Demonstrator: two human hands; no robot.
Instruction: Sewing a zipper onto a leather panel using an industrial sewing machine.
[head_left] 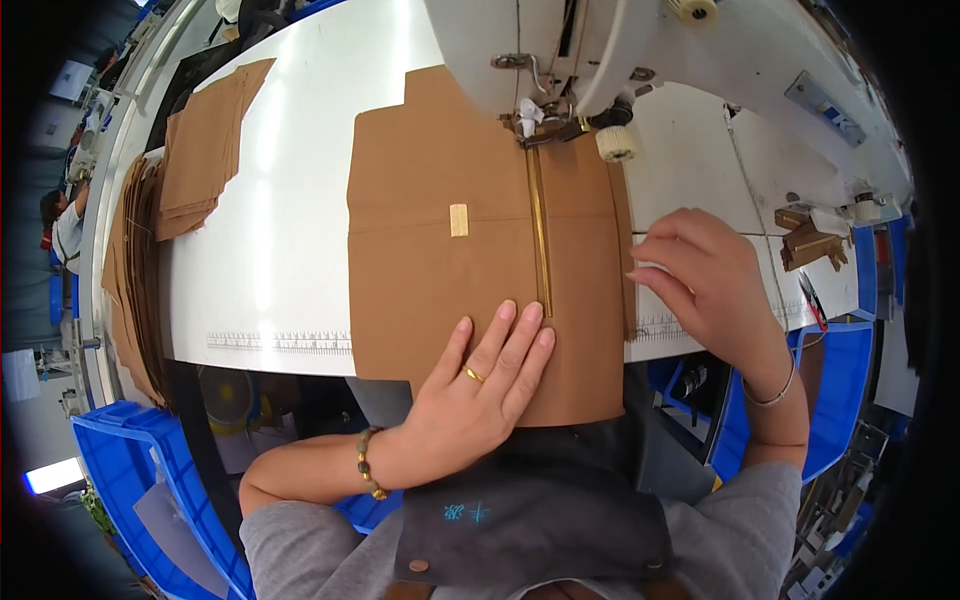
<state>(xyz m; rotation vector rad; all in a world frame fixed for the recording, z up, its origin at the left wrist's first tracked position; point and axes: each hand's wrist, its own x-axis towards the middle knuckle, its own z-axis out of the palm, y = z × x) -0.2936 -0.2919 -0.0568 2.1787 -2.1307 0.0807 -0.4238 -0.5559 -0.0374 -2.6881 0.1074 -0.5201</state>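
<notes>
A brown panel (440, 290), of leather or a similar sheet, lies on the white sewing table under the sewing machine's presser foot (535, 125). A gold-toothed zipper (540, 230) runs down it from the foot. Left of the zipper sits a small pale yellow patch (459, 220). My left hand (480, 385), wearing a ring, rests flat on the lower panel, its fingertips beside the zipper's near end. My right hand (695, 275) hovers just right of the panel's edge, fingers bent. A gap shows between its thumb and index finger, and nothing is visible in it.
Brown cut pieces are stacked at the left (210, 150), with a thicker pile (135, 280) hanging over the table edge. Brown scraps (812, 243) and red-handled snips (812, 300) lie at the right. Blue bins (160, 480) flank me. Another person (68, 228) sits far left.
</notes>
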